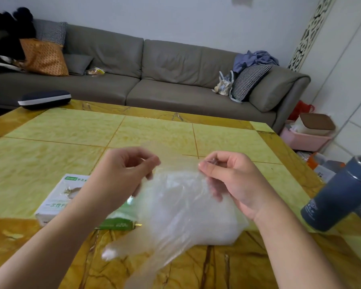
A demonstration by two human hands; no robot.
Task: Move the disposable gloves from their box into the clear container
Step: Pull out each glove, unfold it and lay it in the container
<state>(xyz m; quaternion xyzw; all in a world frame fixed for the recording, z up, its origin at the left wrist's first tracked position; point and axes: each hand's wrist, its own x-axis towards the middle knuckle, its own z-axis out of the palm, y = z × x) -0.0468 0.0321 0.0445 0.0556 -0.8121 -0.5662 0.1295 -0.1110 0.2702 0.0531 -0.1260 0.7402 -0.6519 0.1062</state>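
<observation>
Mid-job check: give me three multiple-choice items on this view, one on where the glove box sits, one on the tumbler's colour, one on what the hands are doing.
1. Where is the glove box?
A. On the table, under the left forearm
B. On the sofa
C. Inside the pink bin

2. What colour is the tumbler at the table's right edge?
A. Red
B. Dark blue-grey
C. Yellow

3. What are the left hand and right hand doing?
A. Resting flat on the table
B. Both pinching the thin clear plastic glove, held up between them
C. Gripping the tumbler

Answers:
1 A, the white and green box lies flat on the yellow tabletop.
2 B, its body is dark blue-grey.
3 B, each hand's fingertips nip the clear film's top edge.
</observation>
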